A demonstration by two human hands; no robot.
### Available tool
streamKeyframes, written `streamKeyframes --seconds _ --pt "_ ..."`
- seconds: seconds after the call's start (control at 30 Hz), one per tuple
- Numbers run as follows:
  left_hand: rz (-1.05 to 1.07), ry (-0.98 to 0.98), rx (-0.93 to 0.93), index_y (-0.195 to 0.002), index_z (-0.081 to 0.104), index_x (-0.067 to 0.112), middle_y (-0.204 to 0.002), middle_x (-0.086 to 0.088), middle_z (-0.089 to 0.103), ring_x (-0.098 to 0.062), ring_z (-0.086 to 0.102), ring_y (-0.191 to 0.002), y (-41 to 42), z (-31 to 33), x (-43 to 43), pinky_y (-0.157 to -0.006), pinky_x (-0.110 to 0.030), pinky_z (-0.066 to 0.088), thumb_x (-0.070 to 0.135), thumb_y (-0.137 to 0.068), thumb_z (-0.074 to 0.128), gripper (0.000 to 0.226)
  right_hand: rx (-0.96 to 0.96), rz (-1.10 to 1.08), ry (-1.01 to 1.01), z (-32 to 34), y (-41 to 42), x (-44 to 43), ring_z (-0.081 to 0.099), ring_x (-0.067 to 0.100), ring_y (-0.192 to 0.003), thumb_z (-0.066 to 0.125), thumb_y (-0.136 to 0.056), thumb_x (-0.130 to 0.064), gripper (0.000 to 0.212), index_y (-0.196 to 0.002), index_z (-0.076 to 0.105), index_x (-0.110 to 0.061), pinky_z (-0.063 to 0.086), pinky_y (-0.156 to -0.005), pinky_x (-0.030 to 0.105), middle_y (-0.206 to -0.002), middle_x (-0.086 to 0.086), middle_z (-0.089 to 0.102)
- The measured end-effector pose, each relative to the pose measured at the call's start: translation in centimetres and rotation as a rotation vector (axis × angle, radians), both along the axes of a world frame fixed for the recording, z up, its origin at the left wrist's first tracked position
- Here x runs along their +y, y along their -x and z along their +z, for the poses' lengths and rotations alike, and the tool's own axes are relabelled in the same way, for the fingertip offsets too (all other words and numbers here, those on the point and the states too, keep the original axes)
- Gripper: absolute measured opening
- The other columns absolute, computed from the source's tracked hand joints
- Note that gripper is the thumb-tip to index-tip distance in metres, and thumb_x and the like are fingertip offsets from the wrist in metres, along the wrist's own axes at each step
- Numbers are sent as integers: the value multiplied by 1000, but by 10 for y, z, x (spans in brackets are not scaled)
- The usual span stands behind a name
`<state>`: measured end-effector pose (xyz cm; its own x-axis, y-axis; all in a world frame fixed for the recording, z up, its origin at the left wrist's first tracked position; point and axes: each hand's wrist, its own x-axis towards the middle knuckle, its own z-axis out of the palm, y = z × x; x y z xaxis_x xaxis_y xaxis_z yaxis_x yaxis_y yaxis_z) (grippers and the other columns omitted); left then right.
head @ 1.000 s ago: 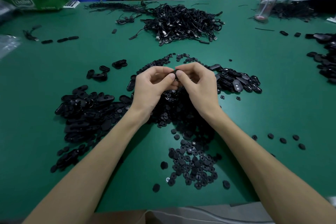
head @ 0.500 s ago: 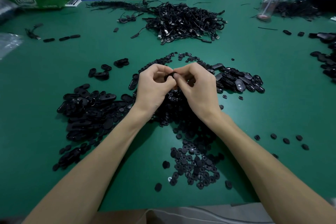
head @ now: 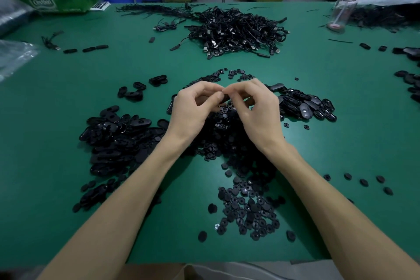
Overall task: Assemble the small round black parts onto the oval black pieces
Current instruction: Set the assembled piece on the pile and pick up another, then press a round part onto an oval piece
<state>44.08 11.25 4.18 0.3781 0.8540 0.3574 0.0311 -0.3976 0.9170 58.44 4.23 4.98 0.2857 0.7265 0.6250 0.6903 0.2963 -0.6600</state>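
On my feed: left hand (head: 193, 109) and right hand (head: 256, 111) both curled, fingertips pinching one black piece (head: 225, 98) between them at frame centre, above the heap. Can't tell if a round part is seated, too small.

Progress (my guess): early-mid. Big pile of oval pieces (head: 118, 138) centre-left looks undone. Plenty of small round parts (head: 247, 207) left at bottom centre. Smaller oval batch (head: 306, 107) right of the hands prob. done.

Ovals are glossy smooth plastic; rounds are matte, button-like discs. Green table (head: 68, 98), cable tangle (head: 236, 32) upper centre.
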Motion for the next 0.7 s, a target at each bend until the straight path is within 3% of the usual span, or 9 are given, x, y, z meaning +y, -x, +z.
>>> streamKeyframes --seconds 0.07,0.13,0.2,0.33,0.43,0.53,0.63,0.7 --pt "180 -132 175 -114 74 11 -107 -4 75 -10 74 -93 4 0 3 -87 -30 61 8 -102 62 17 14 -85 -8 3 -9 2 64 11 -89 65 -98 -4 15 -110 73 -9 52 -83 19 -104 5 71" --pt "417 -253 389 -123 69 12 -122 -5 67 -10 65 -108 14 1 9 -102 -24 50 1 -103 56 26 24 -241 3 6 -27 4 64 14 -99 61 -100 -6 19 -117 69 -6 53 -94 26 -112 6 69" --pt "587 -296 657 -131 62 8 -132 -11 57 -22 54 -122 27 -2 18 -108 -31 41 7 -103 57 28 -16 -408 35 7 -47 4 60 19 -107 58 -102 -10 21 -121 67 -6 48 -98 27 -116 7 66" --pt "656 -141 1095 -122 56 -2 -132 -25 49 -42 44 -124 38 -7 29 -107 -49 32 34 -106 56 39 -64 -591 204 -3 -72 3 48 29 -121 53 -104 -13 26 -124 66 -5 38 -103 35 -124 15 58" --pt "665 -146 1082 -121 63 3 -130 -22 52 -41 44 -123 39 -10 34 -106 -49 28 29 -106 58 31 -102 -610 347 -7 -69 5 39 32 -131 55 -104 -22 34 -133 63 -6 29 -109 39 -135 16 50" --pt "673 -209 989 -121 65 7 -121 -17 58 -36 50 -116 38 -10 33 -101 -46 29 21 -107 56 22 -132 -409 352 -4 -53 7 41 26 -128 60 -102 -34 35 -130 67 -14 26 -100 34 -132 10 56" --pt "624 -238 755 -119 62 8 -116 -12 61 -30 58 -105 36 -7 31 -101 -44 40 21 -107 54 19 -203 -155 444 -5 -29 9 42 23 -126 62 -96 -54 42 -123 71 -23 21 -94 32 -127 2 60" --pt "517 -181 521 -114 61 10 -108 -6 63 -22 67 -86 31 -2 27 -89 -42 54 21 -107 56 14 -293 -55 541 -10 -18 9 40 23 -124 64 -90 -62 51 -123 71 -25 22 -93 33 -124 1 57"
